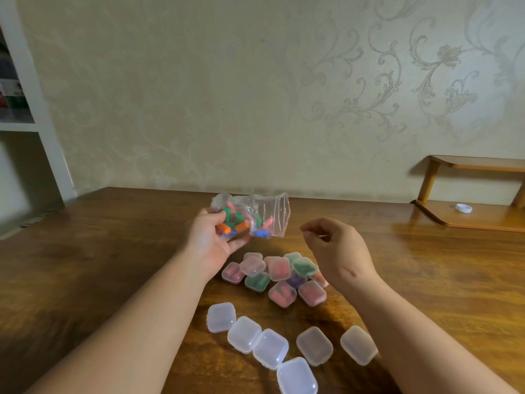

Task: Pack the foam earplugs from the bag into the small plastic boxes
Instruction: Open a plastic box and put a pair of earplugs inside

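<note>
My left hand (208, 237) grips a clear plastic bag (267, 211) above the table, its mouth turned to the right. Inside the bag lie orange, green, blue and pink foam earplugs (241, 225). To the right of the bag my right hand (338, 248) hovers with loosely curled fingers and holds nothing that I can see. Below the hands sits a heap of several small closed boxes (279, 270) with pink, green and purple earplugs inside. Nearer to me lie several closed clear boxes (270, 348) with nothing visible inside them.
The wooden table (99, 251) runs back to a patterned wall. A small wooden shelf stand (468, 217) sits at the far right with a white cap (463, 208) on it. A white bookcase (31, 129) stands at the left.
</note>
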`<state>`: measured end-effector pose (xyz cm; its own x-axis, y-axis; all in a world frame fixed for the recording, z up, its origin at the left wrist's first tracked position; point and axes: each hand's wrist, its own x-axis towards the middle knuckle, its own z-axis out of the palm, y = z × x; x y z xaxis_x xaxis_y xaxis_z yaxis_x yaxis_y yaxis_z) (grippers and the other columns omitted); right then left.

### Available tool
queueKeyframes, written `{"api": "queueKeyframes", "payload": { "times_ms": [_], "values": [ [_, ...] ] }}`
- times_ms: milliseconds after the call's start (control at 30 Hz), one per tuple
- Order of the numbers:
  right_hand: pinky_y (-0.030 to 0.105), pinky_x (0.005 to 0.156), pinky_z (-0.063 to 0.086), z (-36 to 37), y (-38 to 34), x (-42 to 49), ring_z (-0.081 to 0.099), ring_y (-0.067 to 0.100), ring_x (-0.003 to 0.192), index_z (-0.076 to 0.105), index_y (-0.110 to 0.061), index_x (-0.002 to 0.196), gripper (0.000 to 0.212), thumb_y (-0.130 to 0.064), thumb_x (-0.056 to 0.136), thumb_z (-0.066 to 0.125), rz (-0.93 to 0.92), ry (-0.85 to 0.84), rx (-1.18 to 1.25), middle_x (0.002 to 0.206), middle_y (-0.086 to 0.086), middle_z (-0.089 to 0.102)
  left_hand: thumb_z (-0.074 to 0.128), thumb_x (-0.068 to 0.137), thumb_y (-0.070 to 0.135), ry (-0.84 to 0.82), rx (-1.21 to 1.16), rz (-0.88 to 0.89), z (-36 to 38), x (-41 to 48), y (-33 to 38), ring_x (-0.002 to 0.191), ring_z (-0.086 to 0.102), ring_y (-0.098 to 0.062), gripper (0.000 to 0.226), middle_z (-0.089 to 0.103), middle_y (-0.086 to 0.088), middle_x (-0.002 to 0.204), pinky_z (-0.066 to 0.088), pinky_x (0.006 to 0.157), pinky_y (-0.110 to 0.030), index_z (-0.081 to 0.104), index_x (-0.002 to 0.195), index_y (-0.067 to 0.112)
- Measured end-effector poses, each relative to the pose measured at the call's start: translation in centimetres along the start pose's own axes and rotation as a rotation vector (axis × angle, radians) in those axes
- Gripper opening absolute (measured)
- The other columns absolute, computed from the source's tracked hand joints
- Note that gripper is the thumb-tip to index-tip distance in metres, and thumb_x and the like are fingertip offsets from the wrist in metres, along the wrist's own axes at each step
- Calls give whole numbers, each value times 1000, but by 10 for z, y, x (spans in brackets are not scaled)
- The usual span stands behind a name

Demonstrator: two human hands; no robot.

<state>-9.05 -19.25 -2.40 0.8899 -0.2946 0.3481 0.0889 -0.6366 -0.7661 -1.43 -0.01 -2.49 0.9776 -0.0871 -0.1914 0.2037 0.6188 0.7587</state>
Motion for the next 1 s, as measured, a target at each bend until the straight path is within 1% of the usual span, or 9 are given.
{"api": "queueKeyframes", "payload": {
  "times_ms": [167, 267, 333, 433, 567, 667, 733, 867, 1000],
  "values": [
    [31, 80, 59, -4, -8, -5, 63, 11, 97, 63, -25, 121, 25, -30, 99, 52, 4, -11, 209, 106, -9, 64, 40, 102, 3, -114, -28, -2, 7, -7, -2, 109, 68, -37, 32, 66, -19, 124, 55, 85, -56, 55, 129, 13],
    [23, 69, 59, -4, -11, -7, 65, 11, 96, 55, -31, 132, 34, -33, 98, 52, 27, -130, 289, 111, -4, 66, 38, 102, 3, -192, -11, -5, 11, -12, -5, 111, 67, -37, 32, 68, -20, 123, 54, 88, -55, 57, 127, 13],
    [24, 65, 59, -3, -11, -8, 67, 10, 88, 49, -36, 136, 39, -31, 97, 55, 30, -188, 281, 106, -2, 67, 38, 102, 4, -229, 7, -12, 12, -13, -6, 105, 70, -35, 30, 69, -20, 120, 57, 82, -53, 58, 122, 13],
    [21, 61, 57, -3, -12, -7, 67, 9, 79, 55, -30, 133, 41, -20, 93, 61, 22, -211, 220, 101, -4, 69, 38, 102, 5, -257, 36, -23, 12, -14, -7, 96, 73, -33, 27, 71, -20, 113, 58, 77, -50, 60, 115, 13],
    [18, 70, 56, -4, -10, -7, 63, 5, 86, 61, -26, 123, 42, -18, 83, 73, -24, -187, 124, 98, -13, 65, 39, 101, 4, -279, 50, -26, 13, -15, -7, 101, 72, -35, 29, 70, -22, 117, 57, 83, -53, 59, 122, 11],
    [11, 59, 49, -3, -11, -6, 59, 0, 83, 53, -32, 120, 50, -21, 78, 79, -32, -195, 87, 97, -17, 60, 39, 102, 5, -290, 79, -21, 14, -16, -8, 98, 72, -35, 29, 69, -22, 116, 55, 87, -55, 59, 121, 11],
    [9, 55, 46, -2, -12, -6, 55, -2, 79, 49, -31, 127, 59, -21, 77, 79, -34, -203, 57, 98, -19, 56, 38, 102, 6, -301, 101, -13, 15, -16, -8, 96, 71, -34, 27, 70, -21, 112, 52, 92, -57, 59, 118, 12],
    [8, 55, 43, -2, -11, -7, 53, 1, 81, 46, -27, 133, 63, -26, 79, 77, -43, -197, 13, 101, -17, 54, 38, 103, 6, -326, 89, -11, 16, -18, -9, 89, 73, -31, 25, 73, -18, 101, 56, 81, -53, 59, 114, 12],
    [9, 56, 43, -2, -13, -8, 54, 0, 78, 46, -27, 134, 63, -27, 79, 77, -40, -209, 41, 95, -19, 53, 40, 102, 6, -327, 73, -20, 16, -19, -7, 91, 75, -30, 27, 71, -20, 111, 59, 76, -50, 59, 120, 11]
  ]
}}
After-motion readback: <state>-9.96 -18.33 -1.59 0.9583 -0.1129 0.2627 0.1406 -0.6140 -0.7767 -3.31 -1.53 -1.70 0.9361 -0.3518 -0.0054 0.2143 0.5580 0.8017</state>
